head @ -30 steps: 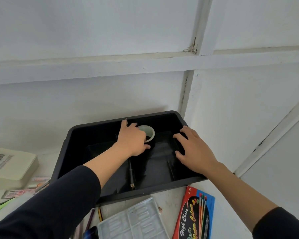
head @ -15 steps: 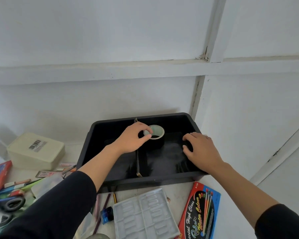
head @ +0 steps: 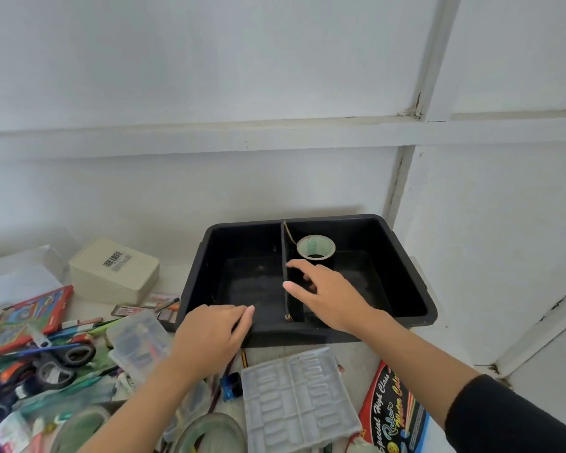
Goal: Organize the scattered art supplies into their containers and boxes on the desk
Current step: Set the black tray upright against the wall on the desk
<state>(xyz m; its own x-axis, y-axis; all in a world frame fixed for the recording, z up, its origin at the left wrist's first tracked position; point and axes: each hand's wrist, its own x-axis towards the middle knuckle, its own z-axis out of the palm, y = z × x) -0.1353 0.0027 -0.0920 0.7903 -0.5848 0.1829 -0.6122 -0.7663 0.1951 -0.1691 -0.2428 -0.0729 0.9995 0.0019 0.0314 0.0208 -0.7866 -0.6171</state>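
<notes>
Left hand [head: 209,335] flat on bin [head: 307,335] near rim; right hand [head: 327,295] loose, touching divider [head: 286,250].

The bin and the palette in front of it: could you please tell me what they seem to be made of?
Bin: likely moulded plastic, black, semi-gloss; its floor shows soft reflections and its corners are rounded. Palette: probably thin plastic, whitish and slightly translucent, with moulded wells and a dull sheen.

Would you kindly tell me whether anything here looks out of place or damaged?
Yes. Left of the bin, supplies lie in a jumbled heap, scissors among them; a tape roll stands in the bin, right of its divider. Paint is cracked at the wall joint above.
</notes>
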